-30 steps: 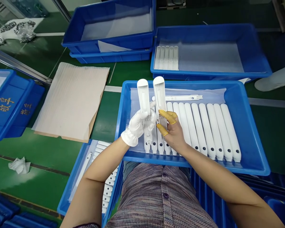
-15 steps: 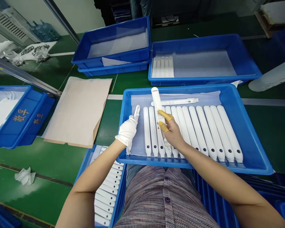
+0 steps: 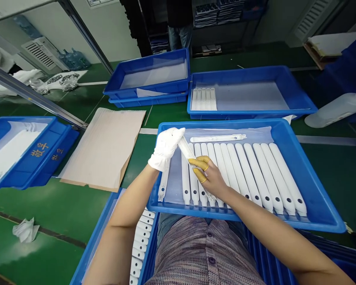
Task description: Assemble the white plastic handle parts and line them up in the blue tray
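The person's left hand (image 3: 165, 149), in a white cloth glove, is curled closed over the upper end of a long white plastic bar (image 3: 190, 153), and the end runs in under the gloved fingers. The right hand (image 3: 214, 178) is bare but for yellow finger covers (image 3: 199, 164) on the thumb and first finger, and these pinch the same bar near its middle. The bar lies tilted across the space between the two hands, its lower end reaching down past the right hand and just above a row of similar white bars (image 3: 256, 174). That row lies side by side in a blue plastic tray (image 3: 314, 186) lined with clear plastic sheet, and both hands are over this tray. A narrower white piece (image 3: 163, 184) lies in the tray just below the left wrist, and a thin white strip (image 3: 218, 138) lies across the top of the row. Beyond the tray, another blue tray (image 3: 249, 113) holds five white pieces (image 3: 203, 99) side by side. A further blue tray (image 3: 141, 245), partly hidden by the left arm, holds white pieces in a stack. A sheet of brown cardboard (image 3: 103, 148) lies on the green bench (image 3: 106, 225) to the left.
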Available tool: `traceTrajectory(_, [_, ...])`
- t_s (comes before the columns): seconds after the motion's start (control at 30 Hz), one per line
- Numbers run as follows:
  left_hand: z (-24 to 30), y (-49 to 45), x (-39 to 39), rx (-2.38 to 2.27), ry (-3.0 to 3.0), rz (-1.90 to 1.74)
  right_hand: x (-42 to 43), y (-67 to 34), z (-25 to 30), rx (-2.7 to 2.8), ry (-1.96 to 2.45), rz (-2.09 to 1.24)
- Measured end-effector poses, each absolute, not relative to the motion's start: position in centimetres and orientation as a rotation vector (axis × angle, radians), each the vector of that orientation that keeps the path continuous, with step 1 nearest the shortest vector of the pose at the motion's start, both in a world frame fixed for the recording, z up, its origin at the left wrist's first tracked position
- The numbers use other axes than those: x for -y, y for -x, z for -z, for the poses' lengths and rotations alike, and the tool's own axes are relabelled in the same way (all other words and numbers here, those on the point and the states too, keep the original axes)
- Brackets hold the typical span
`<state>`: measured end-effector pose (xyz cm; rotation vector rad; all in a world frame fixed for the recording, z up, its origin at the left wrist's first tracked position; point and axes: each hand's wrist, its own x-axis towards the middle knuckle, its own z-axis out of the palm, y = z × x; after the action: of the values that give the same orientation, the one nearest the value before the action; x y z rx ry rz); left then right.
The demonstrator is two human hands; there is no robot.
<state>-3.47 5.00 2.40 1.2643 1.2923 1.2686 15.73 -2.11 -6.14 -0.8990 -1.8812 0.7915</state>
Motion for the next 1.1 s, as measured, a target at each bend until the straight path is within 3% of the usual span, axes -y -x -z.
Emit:
traceTrajectory(0.37, [-1.4, 5.5, -4.6, -1.311, -1.411, -1.364, 2.3, -15.6, 6.0, 1.915, 0.914, -0.848])
traceTrajectory(0.43, [0.4, 6.4, -4.2, -1.525, -1.741, -1.179, 1.9, -15.5, 5.7, 1.931, 1.063, -0.945])
traceTrajectory(0.57, [4.1, 7.5, -2.1, -1.874, -2.314, -0.290, 0.4, -14.3, 5.0, 2.140, 1.368, -1.234])
traceTrajectory(0.63, [5.2, 7.7, -0.9, -1.881, -2.401, -0.025, -0.3, -12.8, 4.9, 2.281, 1.425, -1.310])
traceTrajectory(0.97, [5.6, 8.1, 0.3, -1.848, -2.499, 0.076, -3.8, -7.6, 5.9, 2.500, 1.451, -1.135])
traceTrajectory(1.1, [5.4, 7.9, 0.3, -1.861, -2.496, 0.054, -7.7, -9.2, 6.7, 2.331, 1.598, -0.868])
